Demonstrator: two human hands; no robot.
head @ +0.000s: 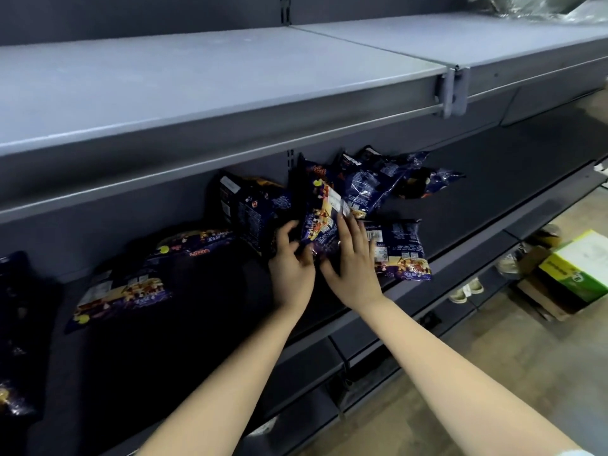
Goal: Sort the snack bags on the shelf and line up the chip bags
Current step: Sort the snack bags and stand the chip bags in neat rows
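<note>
Gripping blue snack bag (320,209) on shelf (197,324) with left hand (291,261), fingers curled round its edge; pressing it with right hand (352,268), fingers straight.

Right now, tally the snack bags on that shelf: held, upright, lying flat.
Held bag, between left hand and right hand: 1
Upright bags: 2
Flat bags: 5, far-left one dim
Total: 8

Both bare forearms reach forward and draw close together at the wrists. The left hand (291,261) curls its fingers round the edge of a snack bag (320,218). The right hand (350,268), just beside it, presses the same bag palm-down with straight fingers.
</note>
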